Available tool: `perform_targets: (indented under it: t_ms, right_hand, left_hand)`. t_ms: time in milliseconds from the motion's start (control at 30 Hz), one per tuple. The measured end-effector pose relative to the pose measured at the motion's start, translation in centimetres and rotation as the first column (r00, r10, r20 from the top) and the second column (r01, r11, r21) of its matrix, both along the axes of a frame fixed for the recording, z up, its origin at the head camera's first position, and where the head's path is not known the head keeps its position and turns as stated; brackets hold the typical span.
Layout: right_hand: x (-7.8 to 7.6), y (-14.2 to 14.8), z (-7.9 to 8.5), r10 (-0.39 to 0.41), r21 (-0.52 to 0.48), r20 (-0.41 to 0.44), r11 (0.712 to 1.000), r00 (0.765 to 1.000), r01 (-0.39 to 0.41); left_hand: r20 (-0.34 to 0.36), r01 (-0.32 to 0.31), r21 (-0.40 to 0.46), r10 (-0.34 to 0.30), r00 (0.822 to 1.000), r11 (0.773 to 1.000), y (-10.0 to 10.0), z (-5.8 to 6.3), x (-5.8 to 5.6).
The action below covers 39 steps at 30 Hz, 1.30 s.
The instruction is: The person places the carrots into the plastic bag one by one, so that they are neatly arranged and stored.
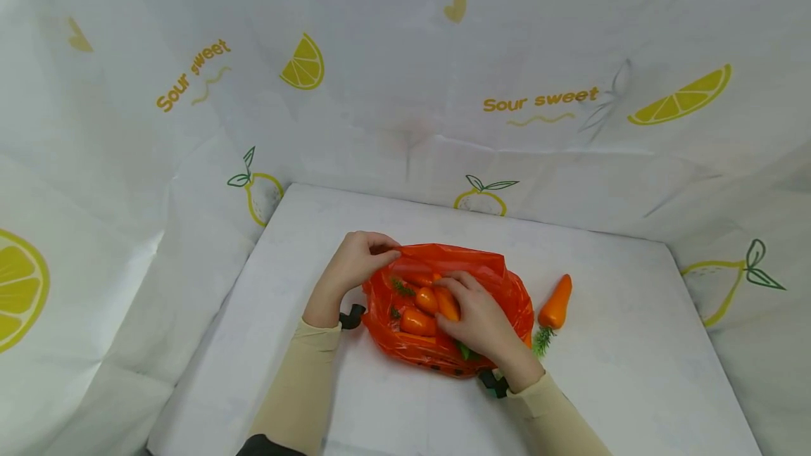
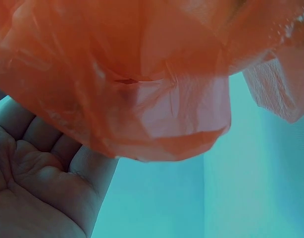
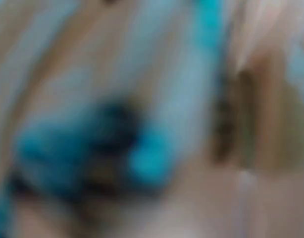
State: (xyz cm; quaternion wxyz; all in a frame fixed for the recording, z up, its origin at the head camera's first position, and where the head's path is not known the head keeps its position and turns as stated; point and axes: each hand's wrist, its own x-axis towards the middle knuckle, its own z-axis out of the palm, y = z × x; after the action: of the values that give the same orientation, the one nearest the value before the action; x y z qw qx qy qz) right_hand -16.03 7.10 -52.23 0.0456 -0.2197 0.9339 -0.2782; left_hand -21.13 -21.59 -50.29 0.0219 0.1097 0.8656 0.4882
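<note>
A red plastic bag [image 1: 453,257] lies spread with its mouth upward on the white table. My left hand [image 1: 362,257] pinches the bag's rim at its far left; the left wrist view shows the palm [image 2: 48,183] beside the thin red film. Reaching into the bag, my right hand [image 1: 475,312] has thumb and fingers around an orange carrot [image 1: 448,303]. Beside it in the bag are a small orange vegetable [image 1: 426,300], a larger orange one [image 1: 417,322] and some green leaf tops [image 1: 403,287]. The right wrist view is too blurred to read.
Another carrot [image 1: 555,305] with a green top lies on the table just right of the bag. The white table [image 1: 633,343] is bordered at the back and sides by a hanging white cloth [image 1: 380,111] with lemon prints.
</note>
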Motion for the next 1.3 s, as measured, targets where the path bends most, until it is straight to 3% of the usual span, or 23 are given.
perform_targets:
  t_ms: [300, 500, 933, 1300]
  right_hand:
    - [0.5, 0.1, 1.2, 0.017, -0.012, -0.064, 1.0, 0.998, -0.018]
    - [1.1, 0.1, 2.9, 0.011, -0.036, -0.103, 0.999, 0.995, -0.014]
    - [1.7, 1.9, 6.0, -0.04, -0.155, -0.179, 0.988, 0.983, 0.012]
    - [1.4, 3.6, 7.0, -0.091, -0.178, -0.216, 0.983, 0.972, 0.052]
  left_hand:
    - [0.008, -0.003, -0.009, 0.003, 1.0, 1.0, 0.1, 0.0, 0.0]
    - [0.007, -0.003, -0.003, 0.003, 1.0, 1.0, 0.1, 0.0, 0.0]
    - [-0.006, 0.009, -0.005, -0.009, 1.0, 1.0, 0.1, -0.1, 0.0]
    - [0.002, 0.008, -0.004, -0.008, 1.0, 1.0, 0.2, 0.0, -0.1]
